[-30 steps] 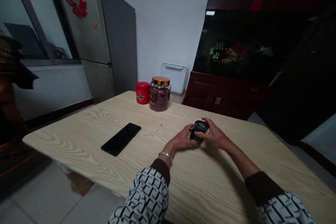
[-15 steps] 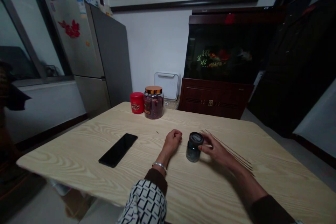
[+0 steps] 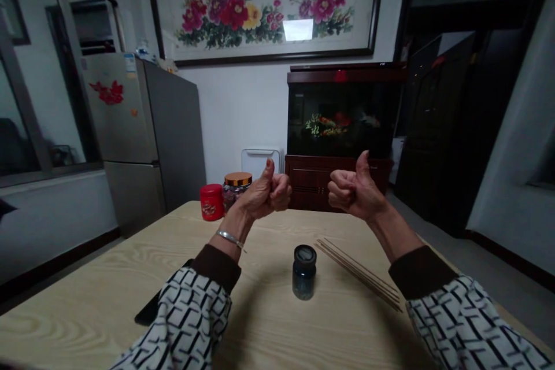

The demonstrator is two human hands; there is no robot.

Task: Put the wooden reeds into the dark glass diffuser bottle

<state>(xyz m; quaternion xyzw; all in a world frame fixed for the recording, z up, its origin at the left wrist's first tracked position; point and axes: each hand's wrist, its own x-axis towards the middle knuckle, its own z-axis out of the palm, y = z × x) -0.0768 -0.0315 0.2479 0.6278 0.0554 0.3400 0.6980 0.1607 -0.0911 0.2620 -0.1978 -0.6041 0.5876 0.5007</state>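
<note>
My left hand (image 3: 265, 192) and my right hand (image 3: 356, 186) are raised above the pale wood table (image 3: 108, 300), both closed in fists with thumbs up, holding nothing. Between and below them stands a small dark glass jar with a black lid (image 3: 304, 273), upright and untouched. Thin wooden sticks (image 3: 358, 274) lie in a loose bundle to its right, beneath my right forearm. A black smartphone (image 3: 147, 311) lies mostly hidden under my left sleeve. A silver bangle (image 3: 229, 238) circles my left wrist.
A red tin (image 3: 212, 202) and a large glass jar with a copper lid (image 3: 236, 189) stand at the table's far edge. Beyond are a fish tank on a dark wood cabinet (image 3: 338, 179), a fridge (image 3: 143, 139) and a white panel (image 3: 260, 162).
Both hands have lifted off the table into thumbs-up fists, and my right hand has let go of the small jar. The view has tilted upward, showing more of the wall painting.
</note>
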